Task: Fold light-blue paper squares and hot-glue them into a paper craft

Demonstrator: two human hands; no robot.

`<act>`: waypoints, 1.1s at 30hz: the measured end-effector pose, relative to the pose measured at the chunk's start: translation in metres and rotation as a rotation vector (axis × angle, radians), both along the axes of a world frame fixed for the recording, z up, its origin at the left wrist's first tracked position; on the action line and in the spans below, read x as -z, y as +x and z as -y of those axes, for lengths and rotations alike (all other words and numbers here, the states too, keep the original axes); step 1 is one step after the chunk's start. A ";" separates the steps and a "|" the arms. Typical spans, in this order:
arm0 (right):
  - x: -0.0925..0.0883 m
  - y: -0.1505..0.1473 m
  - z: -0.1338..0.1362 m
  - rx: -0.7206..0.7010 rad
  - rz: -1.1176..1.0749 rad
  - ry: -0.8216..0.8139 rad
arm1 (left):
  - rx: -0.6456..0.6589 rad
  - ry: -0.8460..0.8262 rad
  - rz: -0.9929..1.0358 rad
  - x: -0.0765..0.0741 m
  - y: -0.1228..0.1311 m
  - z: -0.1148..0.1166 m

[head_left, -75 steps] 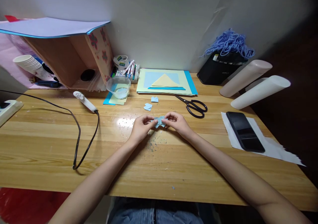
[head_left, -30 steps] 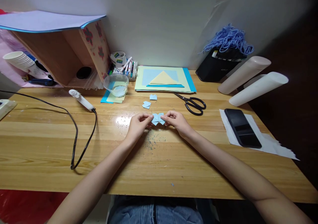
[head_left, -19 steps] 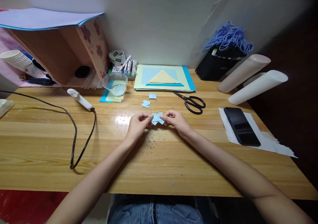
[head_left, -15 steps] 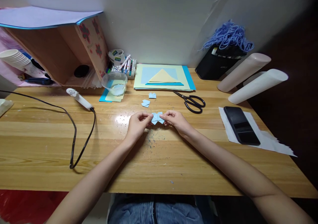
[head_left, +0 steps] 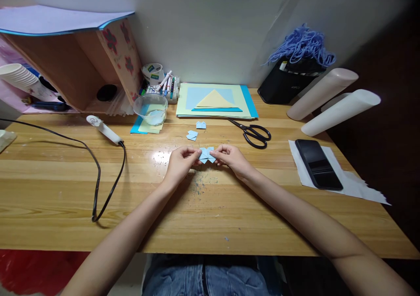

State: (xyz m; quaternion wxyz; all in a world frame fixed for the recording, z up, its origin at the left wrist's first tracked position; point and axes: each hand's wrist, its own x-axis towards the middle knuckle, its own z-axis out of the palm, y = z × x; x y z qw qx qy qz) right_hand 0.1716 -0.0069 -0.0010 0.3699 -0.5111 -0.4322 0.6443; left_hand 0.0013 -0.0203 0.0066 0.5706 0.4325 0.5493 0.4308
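Pale blue folded paper (head_left: 206, 154) is held just above the wooden table, between my two hands. My left hand (head_left: 185, 159) pinches its left edge between thumb and fingers. At the right edge, my right hand (head_left: 229, 158) has it in a similar pinch. Beyond the hands lie two small folded blue pieces, one (head_left: 192, 135) nearer and the other (head_left: 201, 125) a little farther back. Whether the held paper is one piece or two joined together I cannot tell.
Black-handled scissors (head_left: 256, 136) lie right of the small pieces. Behind are stacked paper sheets (head_left: 183, 103) and a clear bowl (head_left: 150, 108). A white corded tool (head_left: 105, 130) is left, a phone (head_left: 318, 165) right. Paper scraps dot the table (head_left: 147, 226).
The held blue paper has changed shape slightly, its parts now overlapping differently near the middle. Both hands keep their pinch and have hardly moved. The whole view has shifted very slightly.
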 end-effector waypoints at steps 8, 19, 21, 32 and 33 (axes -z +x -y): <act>0.002 0.002 -0.001 -0.021 0.009 0.033 | 0.021 0.016 0.008 0.005 -0.004 -0.003; 0.004 0.000 0.000 -0.004 -0.013 0.048 | 0.038 0.117 -0.044 0.004 -0.004 -0.001; 0.004 0.000 0.000 -0.002 -0.017 0.055 | 0.043 0.098 -0.032 0.004 -0.004 -0.001; 0.002 0.000 0.001 -0.026 0.006 0.099 | 0.110 0.093 -0.052 0.005 -0.008 -0.003; 0.002 0.000 0.001 -0.025 0.010 0.101 | 0.112 0.094 -0.053 0.005 -0.008 -0.003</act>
